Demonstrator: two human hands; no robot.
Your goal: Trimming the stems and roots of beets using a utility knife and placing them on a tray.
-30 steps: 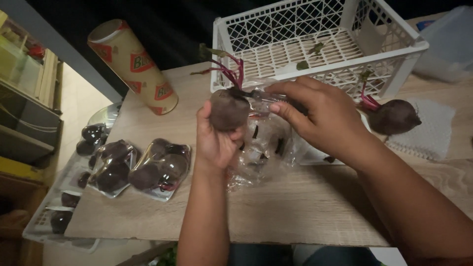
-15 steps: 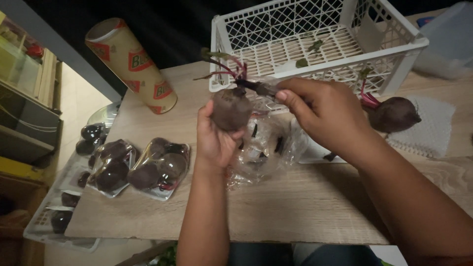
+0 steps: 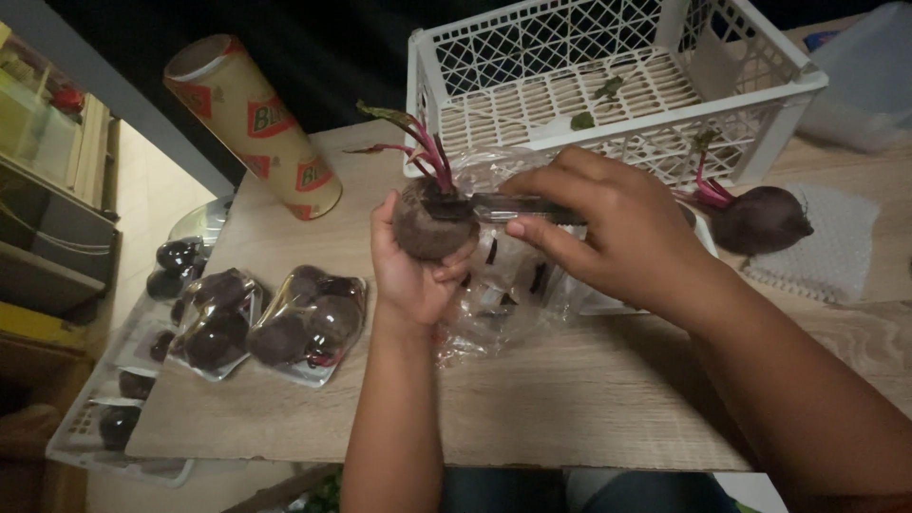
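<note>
On the pale wood-grain tabletop [image 3: 570, 418] I see my left hand [image 3: 413, 275] cupping a round, matte beetroot [image 3: 427, 223] before the white lattice crate [image 3: 608, 85], which holds leaf scraps; my right hand [image 3: 608, 233] pinches a metal blade [image 3: 518, 204] at its crown.

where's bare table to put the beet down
Bare wood runs along the table's near edge, below the plastic bag, and between the cardboard tube and white crate. Crowded: wrapped beet packs left, second beet right.
</note>
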